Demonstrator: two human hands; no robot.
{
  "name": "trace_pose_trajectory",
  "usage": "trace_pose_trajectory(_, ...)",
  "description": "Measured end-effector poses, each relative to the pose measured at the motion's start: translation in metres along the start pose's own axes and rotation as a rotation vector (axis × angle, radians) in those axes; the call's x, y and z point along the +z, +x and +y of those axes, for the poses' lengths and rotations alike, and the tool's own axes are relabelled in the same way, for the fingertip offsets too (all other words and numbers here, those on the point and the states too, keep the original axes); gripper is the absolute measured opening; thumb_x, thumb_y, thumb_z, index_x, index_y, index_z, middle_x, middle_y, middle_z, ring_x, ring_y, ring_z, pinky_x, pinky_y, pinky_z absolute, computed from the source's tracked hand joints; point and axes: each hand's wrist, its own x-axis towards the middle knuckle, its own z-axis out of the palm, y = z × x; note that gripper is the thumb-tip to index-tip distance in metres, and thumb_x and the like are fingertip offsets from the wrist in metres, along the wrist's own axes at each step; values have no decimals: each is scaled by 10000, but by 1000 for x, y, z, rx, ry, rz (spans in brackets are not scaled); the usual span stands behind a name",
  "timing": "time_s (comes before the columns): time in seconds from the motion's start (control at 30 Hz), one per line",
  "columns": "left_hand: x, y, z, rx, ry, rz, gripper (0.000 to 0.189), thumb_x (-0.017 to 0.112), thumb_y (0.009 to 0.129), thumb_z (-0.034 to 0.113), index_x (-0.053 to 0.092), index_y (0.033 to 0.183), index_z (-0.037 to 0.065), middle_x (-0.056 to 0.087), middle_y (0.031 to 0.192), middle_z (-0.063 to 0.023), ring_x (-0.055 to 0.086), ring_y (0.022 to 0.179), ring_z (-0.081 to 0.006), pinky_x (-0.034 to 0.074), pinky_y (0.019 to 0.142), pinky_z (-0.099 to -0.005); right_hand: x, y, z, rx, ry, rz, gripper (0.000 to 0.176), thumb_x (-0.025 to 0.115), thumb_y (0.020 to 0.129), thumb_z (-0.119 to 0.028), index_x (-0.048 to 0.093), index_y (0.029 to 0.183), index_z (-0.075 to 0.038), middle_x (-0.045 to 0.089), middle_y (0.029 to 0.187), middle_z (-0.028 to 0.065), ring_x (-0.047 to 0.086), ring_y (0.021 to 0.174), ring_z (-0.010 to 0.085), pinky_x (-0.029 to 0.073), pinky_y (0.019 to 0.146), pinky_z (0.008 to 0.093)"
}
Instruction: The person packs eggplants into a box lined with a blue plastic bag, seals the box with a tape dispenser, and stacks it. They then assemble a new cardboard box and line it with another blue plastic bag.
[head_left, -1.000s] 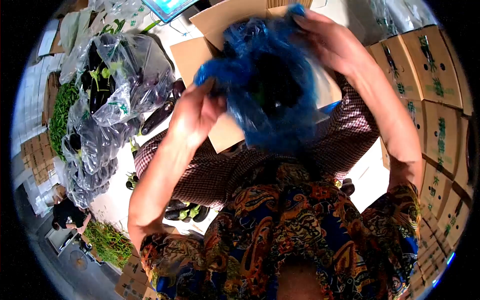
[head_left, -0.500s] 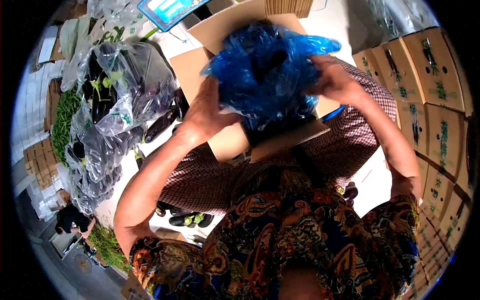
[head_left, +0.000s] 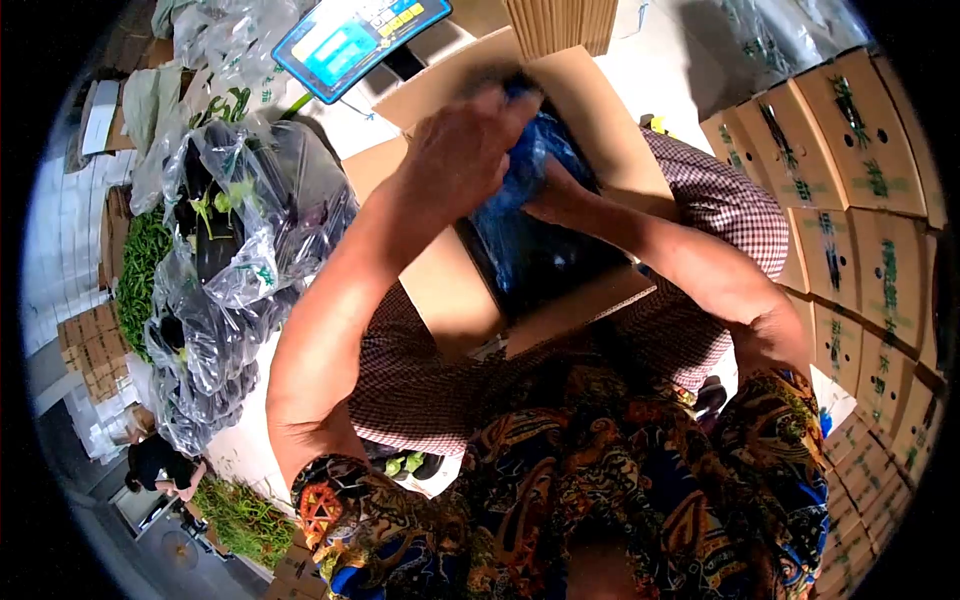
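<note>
Left hand point(head_left: 460, 148) and right hand point(head_left: 562, 196) had converged at the blue bag point(head_left: 550, 245); blurred or hidden fingertips made grip indeterminable.

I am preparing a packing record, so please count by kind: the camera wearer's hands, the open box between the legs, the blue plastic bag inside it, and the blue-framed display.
Left hand and right hand: 2
Open cardboard box: 1
Blue plastic bag: 1
Blue-framed display: 1
Total: 5
</note>
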Motion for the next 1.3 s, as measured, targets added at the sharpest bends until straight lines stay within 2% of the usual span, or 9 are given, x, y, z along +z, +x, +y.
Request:
trace_pose_trajectory(0.17,63,31,-53,554,120,120,532,554,721,-63,586,1205,154,558,1179,-108,566,1033,-348,513,811,-433,4,-7,8,-335,-366,-81,238,581,829,-79,574,1066,-58,584,1118,147,533,1079,256,381,971,379)
trace_pose_trajectory(0.2,64,31,-55,506,114,25,467,555,722,-51,611,1143,142,584,1135,-115,579,1003,-352,513,814,-422,5,-10,7,-438,-406,-51,228,582,823,-65,574,1050,-44,582,1111,161,539,1060,260,383,962,378)
trace_pose_trajectory(0.3,62,25,-71,354,97,-94,299,560,724,-7,664,979,110,644,1007,-138,610,922,-366,516,811,-398,-57,-9,9,127,-202,-550,304,559,786,-25,581,1089,-19,604,1044,203,567,991,312,428,899,406)
trace_pose_trajectory(0.4,62,0,-98,181,-59,97,209,567,722,41,666,901,85,659,930,-167,617,882,-379,520,781,-393,-61,-13,-27,5,-309,-26,264,548,743,6,605,1000,-10,629,905,202,603,893,339,457,826,445)
trace_pose_trajectory(0.67,90,-24,-11,-82,-105,-145,134,549,731,74,628,831,33,645,869,-230,628,843,-376,501,728,-437,-53,33,1,12,-590,-49,220,563,724,-86,647,922,-42,650,896,196,606,886,396,484,770,483)
trace_pose_trajectory(0.83,142,-7,16,96,-3,298,235,567,783,124,615,1003,56,585,1003,-162,556,937,-331,437,822,-442,-46,87,-16,117,-671,-360,111,594,667,-116,655,752,-81,654,817,139,616,797,367,501,687,449)
trace_pose_trajectory(1.0,203,36,35,-85,-166,536,315,508,807,99,550,1114,42,555,1076,-221,525,1022,-318,410,887,-403,-17,65,-24,-255,-824,-565,81,616,654,-123,657,708,-80,638,768,118,622,735,320,512,663,427)
trace_pose_trajectory(1.17,246,-27,35,109,-391,0,294,471,869,145,542,1142,61,550,1127,-198,518,1094,-312,430,923,-421,-4,6,-45,-308,-1034,-497,108,608,713,-145,669,741,-60,630,999,106,593,955,294,513,737,417)
trace_pose_trajectory(1.3,47,-57,51,258,-300,-380,232,498,815,95,657,973,36,593,1079,-161,530,1069,-322,477,873,-395,-23,-21,-22,-486,-1098,-490,194,558,808,-201,702,799,-72,641,946,145,600,899,322,486,796,424)
